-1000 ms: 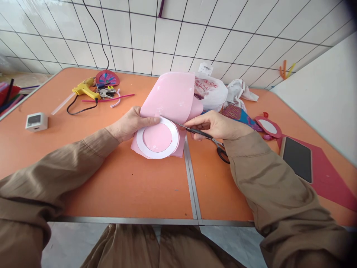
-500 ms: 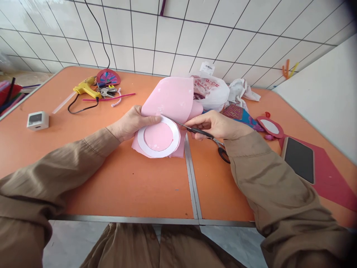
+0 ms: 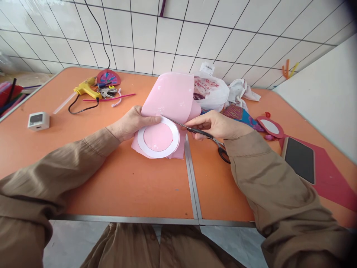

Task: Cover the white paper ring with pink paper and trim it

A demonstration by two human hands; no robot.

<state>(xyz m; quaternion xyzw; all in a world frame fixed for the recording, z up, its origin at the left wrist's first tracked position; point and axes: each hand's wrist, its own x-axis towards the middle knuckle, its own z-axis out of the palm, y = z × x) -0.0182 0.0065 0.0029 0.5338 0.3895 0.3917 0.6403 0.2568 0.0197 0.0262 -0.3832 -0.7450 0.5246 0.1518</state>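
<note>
My left hand pinches a sheet of pink paper together with a white paper ring lying on it, thumb on top and fingers hidden behind. The sheet's upper part curls up and to the right. In my right hand is a black marker-like tool or blade leading into the scissors, whose black handle loop shows below the wrist. The scissors' blade lies along the upper right edge of the ring, with its tip near my left thumb.
A yellow glue gun, keys and a pink pipe cleaner lie at the back left, near a white cube. A plastic bag stands behind the sheet. A phone rests on red sheet material at right.
The pink sheet's upper part has shifted slightly up and its curled right edge slightly left. Both hands and the scissors stay almost where they were.
</note>
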